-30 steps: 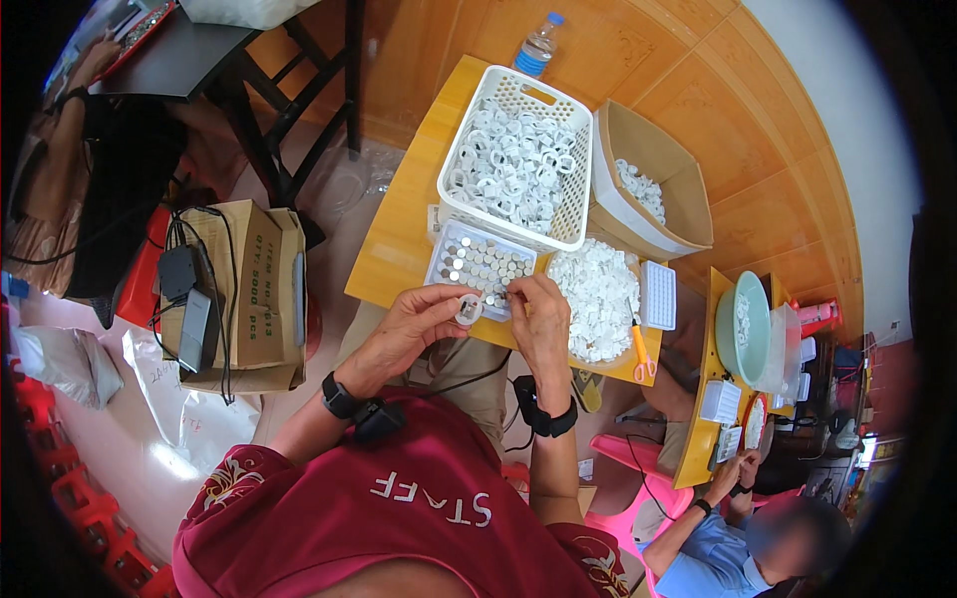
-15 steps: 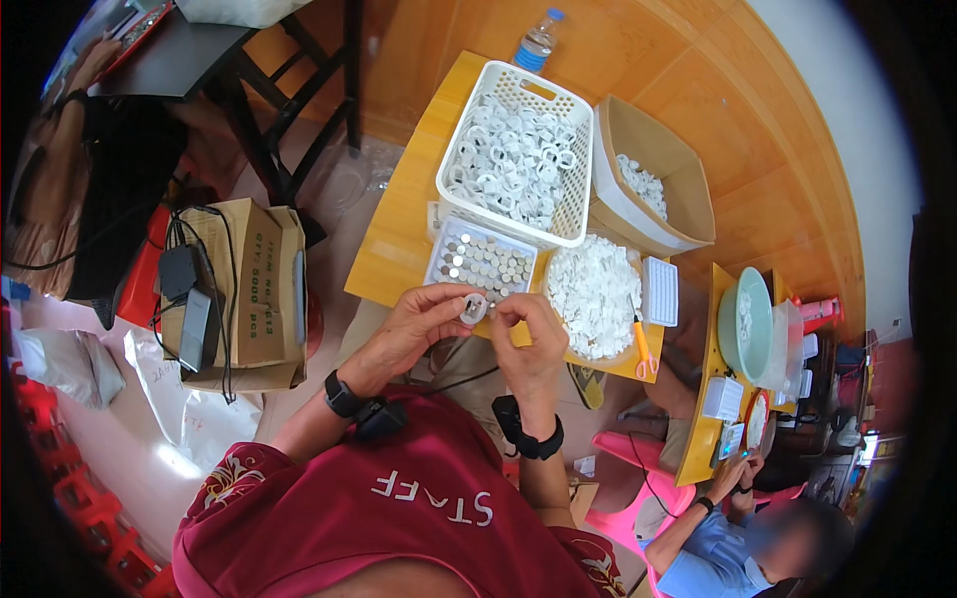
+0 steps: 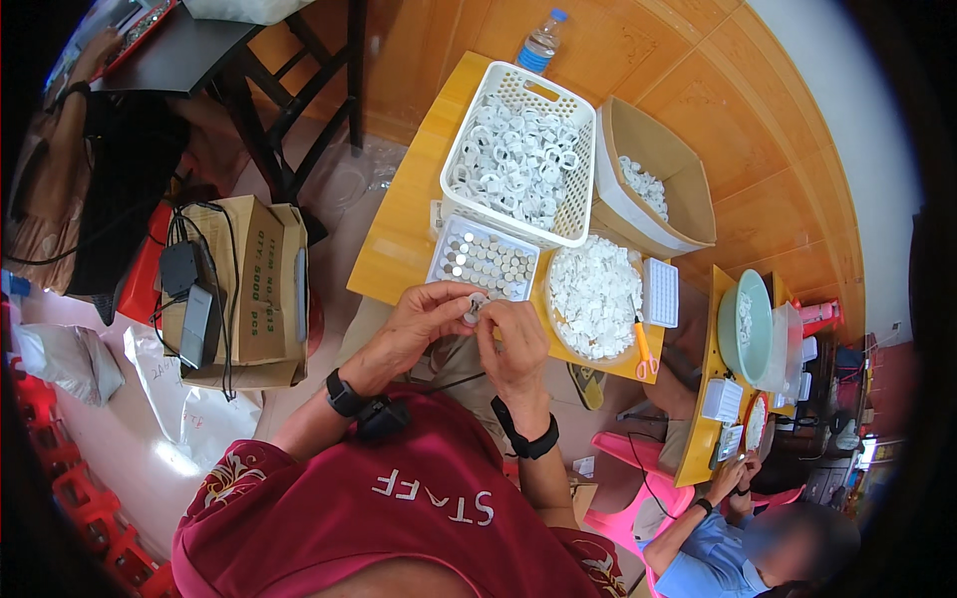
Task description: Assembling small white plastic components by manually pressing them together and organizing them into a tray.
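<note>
Pinched between the thumb and fingers of my left hand (image 3: 424, 324) is a small whitish plastic ring-shaped part (image 3: 472, 309). My right hand (image 3: 514, 344) has its thumb and fingertips pressed together against the part's right side; whatever they hold is hidden. Just beyond my hands, a white tray (image 3: 436, 271) carries rows of silvery coin-shaped discs (image 3: 488, 261). To the right of it, a round container (image 3: 554, 324) is heaped with small white pieces (image 3: 593, 294). Orange-handled scissors (image 3: 645, 351) lie at its right edge.
Behind the disc tray, a white perforated basket (image 3: 581, 214) holds many whitish ring parts. A cardboard box (image 3: 688, 199), blue-and-white grid tray (image 3: 661, 291) and water bottle (image 3: 539, 42) stand around the yellow table (image 3: 384, 249). Another person (image 3: 708, 548) works at right.
My right hand has moved slightly left, and its fingertips have come up against the ring part in my left hand. My left hand has barely moved.
</note>
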`<state>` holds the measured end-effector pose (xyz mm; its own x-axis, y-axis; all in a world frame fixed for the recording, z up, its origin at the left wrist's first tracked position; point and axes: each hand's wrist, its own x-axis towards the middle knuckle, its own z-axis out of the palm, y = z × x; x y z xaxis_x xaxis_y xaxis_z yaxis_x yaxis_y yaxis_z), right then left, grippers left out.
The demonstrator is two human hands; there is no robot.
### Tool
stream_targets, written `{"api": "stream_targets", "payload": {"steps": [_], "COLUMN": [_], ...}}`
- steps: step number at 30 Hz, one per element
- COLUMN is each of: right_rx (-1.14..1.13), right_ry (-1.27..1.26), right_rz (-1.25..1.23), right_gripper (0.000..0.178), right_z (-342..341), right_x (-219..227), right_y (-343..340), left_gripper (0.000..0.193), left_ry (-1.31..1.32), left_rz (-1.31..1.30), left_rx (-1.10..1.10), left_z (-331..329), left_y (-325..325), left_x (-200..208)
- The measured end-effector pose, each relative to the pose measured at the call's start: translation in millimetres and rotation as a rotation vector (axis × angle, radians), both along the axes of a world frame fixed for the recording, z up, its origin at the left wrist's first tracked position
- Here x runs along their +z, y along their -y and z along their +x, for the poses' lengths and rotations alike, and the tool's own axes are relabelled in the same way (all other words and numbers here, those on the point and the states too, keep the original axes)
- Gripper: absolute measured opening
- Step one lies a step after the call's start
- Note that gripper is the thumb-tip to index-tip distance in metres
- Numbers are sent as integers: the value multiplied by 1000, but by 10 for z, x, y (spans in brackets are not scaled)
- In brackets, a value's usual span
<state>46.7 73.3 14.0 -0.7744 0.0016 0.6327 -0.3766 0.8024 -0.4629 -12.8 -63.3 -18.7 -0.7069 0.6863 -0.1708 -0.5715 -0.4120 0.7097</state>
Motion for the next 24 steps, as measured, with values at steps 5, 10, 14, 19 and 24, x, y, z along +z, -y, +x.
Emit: {"api": "stream_targets", "payload": {"steps": [5,10,14,19,24], "right_rx": [20,19,-22,-22,-14], "right_ry": [33,106,158,119,158], "right_rz": [-4,-111,-357,-317,-264], "right_gripper": [25,21,17,16,16], "right_z": [-14,-10,2,29,43], "right_x": [4,-7,56,138,175], "right_y": [1,-16,-25,-42,-51], "left_gripper": [24,25,24,24,24], "left_ry": [14,6,-42,-71,-107], "left_rz": [-5,-25,-59,-46,-67], "left_rx": [19,10,-11,-26,-9], "left_z": [-4,2,-3,2,10], "left_y": [-9,13,20,-9,-23], "left_x": [5,8,90,164,145]}}
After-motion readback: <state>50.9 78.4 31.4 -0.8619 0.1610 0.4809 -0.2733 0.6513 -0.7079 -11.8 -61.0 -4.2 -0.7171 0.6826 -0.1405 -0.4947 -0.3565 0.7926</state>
